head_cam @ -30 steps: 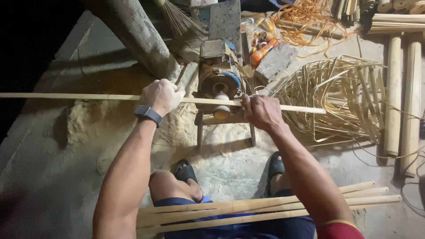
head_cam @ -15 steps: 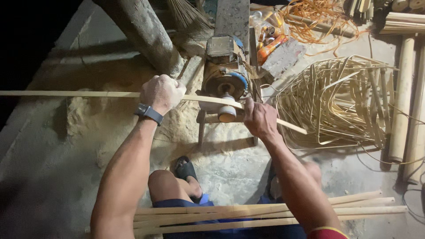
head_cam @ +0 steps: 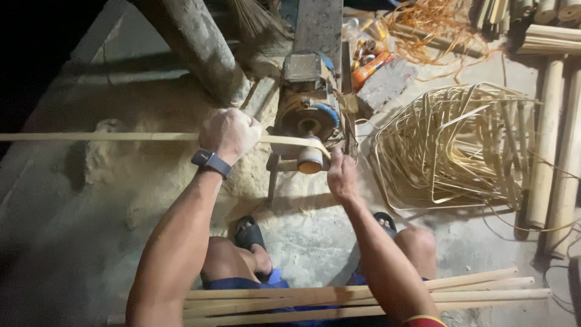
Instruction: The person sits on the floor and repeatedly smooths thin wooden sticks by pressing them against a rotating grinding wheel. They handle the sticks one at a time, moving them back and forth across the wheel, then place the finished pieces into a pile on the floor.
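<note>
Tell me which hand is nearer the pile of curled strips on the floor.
Right. The right hand is at the strip's end by the machine, just left of the pile of curled strips; the left hand grips the strip farther left.

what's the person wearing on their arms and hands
Both arms are bare, and no gloves. The left hand has a dark smartwatch with a rectangular face and dark band at the wrist. The right hand has nothing on it; a red sleeve edge with a yellowish trim shows at the upper arm.
</note>
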